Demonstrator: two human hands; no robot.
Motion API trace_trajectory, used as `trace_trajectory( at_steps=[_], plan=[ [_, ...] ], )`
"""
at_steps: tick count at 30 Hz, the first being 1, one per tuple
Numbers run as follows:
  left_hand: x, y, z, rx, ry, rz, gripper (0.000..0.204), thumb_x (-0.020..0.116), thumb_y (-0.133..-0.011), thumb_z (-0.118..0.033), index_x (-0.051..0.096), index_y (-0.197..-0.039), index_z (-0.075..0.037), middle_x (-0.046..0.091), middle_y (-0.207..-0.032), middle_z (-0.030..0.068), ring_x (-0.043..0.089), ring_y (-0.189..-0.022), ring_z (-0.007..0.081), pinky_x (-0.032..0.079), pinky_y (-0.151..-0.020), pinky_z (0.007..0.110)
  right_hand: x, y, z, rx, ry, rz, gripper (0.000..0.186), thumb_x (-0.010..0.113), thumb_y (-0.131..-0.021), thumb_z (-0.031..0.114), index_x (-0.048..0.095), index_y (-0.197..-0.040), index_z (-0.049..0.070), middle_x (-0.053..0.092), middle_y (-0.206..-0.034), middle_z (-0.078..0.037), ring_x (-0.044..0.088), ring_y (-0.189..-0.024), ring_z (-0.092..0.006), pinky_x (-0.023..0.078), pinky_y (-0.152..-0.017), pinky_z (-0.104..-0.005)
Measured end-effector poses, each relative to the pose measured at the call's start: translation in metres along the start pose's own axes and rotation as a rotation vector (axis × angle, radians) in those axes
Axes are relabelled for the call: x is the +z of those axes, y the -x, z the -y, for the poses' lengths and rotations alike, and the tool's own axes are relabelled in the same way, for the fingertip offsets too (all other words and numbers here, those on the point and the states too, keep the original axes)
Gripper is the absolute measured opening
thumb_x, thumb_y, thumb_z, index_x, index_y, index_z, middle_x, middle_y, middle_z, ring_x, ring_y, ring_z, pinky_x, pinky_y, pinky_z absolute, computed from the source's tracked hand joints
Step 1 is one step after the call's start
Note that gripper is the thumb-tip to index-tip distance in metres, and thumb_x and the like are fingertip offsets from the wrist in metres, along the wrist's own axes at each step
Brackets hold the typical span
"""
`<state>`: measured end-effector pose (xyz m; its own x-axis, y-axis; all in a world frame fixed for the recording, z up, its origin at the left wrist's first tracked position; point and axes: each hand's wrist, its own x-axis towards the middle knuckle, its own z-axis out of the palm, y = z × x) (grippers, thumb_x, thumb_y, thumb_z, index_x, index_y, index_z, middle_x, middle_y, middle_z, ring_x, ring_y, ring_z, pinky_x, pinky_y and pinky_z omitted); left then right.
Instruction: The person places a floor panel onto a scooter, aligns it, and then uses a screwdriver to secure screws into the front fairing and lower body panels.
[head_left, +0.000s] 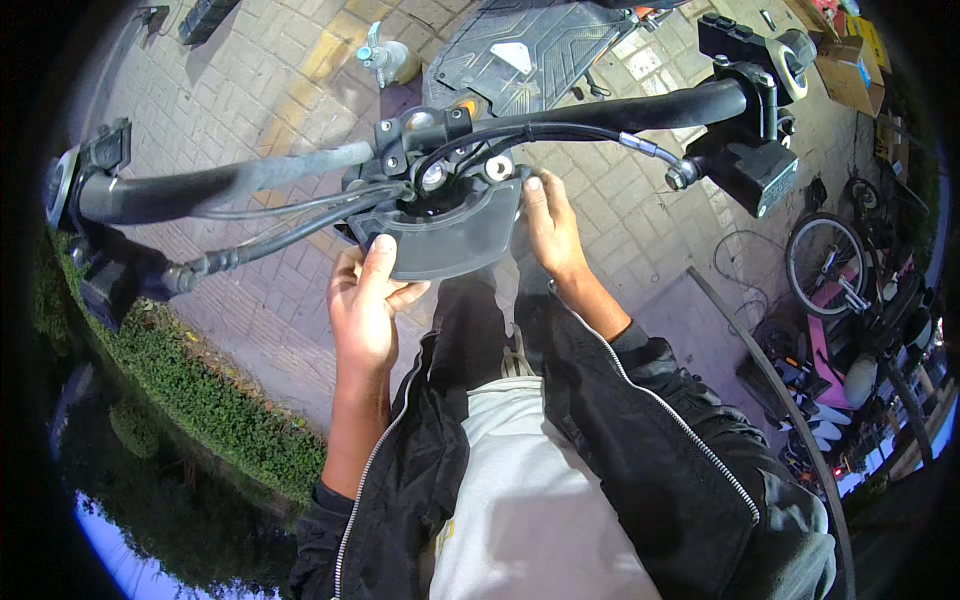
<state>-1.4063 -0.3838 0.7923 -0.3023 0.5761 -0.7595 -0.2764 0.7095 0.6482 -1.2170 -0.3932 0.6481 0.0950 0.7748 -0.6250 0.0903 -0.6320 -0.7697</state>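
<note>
A dark grey plastic cover [445, 245] with a curved lower edge sits at the middle of a two-wheeler's handlebar [640, 112]. My left hand [362, 305] grips the cover's lower left edge, thumb on top and fingers curled underneath. At its right edge my right hand [553, 228] holds the same cover, thumb along the near side; some of its fingers are hidden behind. Just beyond the cover, black cables [330, 212] run past the metal clamp [418, 135] on the bar. How the cover is fastened, if at all, cannot be seen.
A black brake reservoir [755, 178] hangs below the right grip. Past the bar lie a ribbed black footboard [530, 55] and a pale spray bottle [388, 60] on paving [270, 110]. To the right are a bicycle wheel [826, 266] and cardboard boxes [850, 75]; a hedge [205, 405] grows at left.
</note>
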Motion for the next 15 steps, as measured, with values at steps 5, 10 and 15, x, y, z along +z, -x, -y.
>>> trace_trajectory(
  at_steps=[5, 10, 15],
  plan=[
    [-0.017, -0.007, 0.010, 0.012, 0.004, 0.024, 0.022, 0.058, -0.089, -0.019, 0.053, -0.103, -0.003, 0.059, -0.094, 0.0043, 0.059, -0.077, 0.0111, 0.053, -0.061, 0.025, -0.014, 0.004, -0.008, -0.115, -0.108, 0.183, 0.058, 0.047, -0.093, 0.033, 0.030, -0.137, -0.002, 0.042, -0.134, -0.021, 0.039, -0.126, -0.0259, 0.030, -0.103, -0.0338],
    [-0.032, -0.015, 0.047, 0.277, 0.042, -0.180, 0.025, 0.042, -0.097, -0.016, 0.051, -0.111, 0.002, 0.058, -0.099, 0.0064, 0.054, -0.087, 0.0125, 0.041, -0.081, 0.024, -0.013, -0.006, -0.025, -0.186, -0.169, 0.221, 0.057, 0.051, -0.093, 0.028, 0.030, -0.137, -0.001, 0.040, -0.133, -0.017, 0.037, -0.125, -0.0233, 0.026, -0.105, -0.0331],
    [-0.031, -0.050, 0.075, 0.662, -0.289, -0.362, 0.035, 0.041, -0.097, -0.017, 0.042, -0.126, 0.002, 0.053, -0.115, 0.0119, 0.051, -0.103, 0.0190, 0.039, -0.092, 0.030, -0.007, -0.022, -0.050, -0.200, -0.202, 0.132, 0.053, 0.046, -0.095, 0.031, 0.034, -0.134, -0.001, 0.041, -0.133, -0.016, 0.037, -0.125, -0.0233, 0.027, -0.104, -0.0324]
  ],
)
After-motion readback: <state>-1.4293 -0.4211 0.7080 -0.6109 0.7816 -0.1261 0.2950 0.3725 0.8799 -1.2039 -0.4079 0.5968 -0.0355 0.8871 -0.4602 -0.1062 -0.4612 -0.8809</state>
